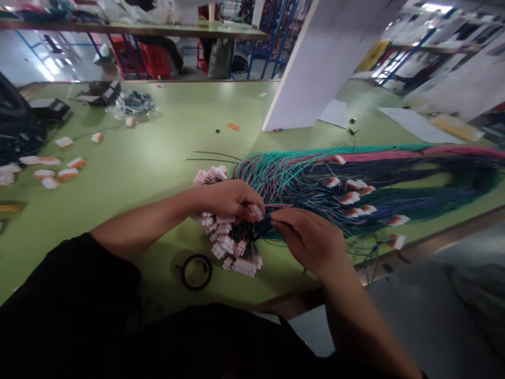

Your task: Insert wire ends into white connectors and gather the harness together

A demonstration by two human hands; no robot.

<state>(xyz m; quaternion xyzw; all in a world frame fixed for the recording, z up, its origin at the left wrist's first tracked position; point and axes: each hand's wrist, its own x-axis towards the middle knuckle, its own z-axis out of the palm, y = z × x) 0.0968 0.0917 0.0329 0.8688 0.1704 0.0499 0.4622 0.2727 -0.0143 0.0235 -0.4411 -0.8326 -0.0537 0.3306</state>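
A thick bundle of teal, pink and blue wires [355,173] lies across the green table [165,147], ending in a cluster of white plug connectors [231,247]. My left hand [231,199] is closed over the cluster, pinching one white connector [256,211] at its fingertips. Just to the right, my right hand [310,237] is closed in a pinch on the dark wires running into that connector. The two hands almost touch. A roll of black tape [196,271] lies flat in front of my left forearm.
Loose white-and-orange connectors [47,171] are scattered at the table's left. A clear bag of parts [132,103] and dark boxes [51,108] sit at the far left. A white panel [315,63] stands upright at the back. The table's front edge [434,231] runs diagonally on the right.
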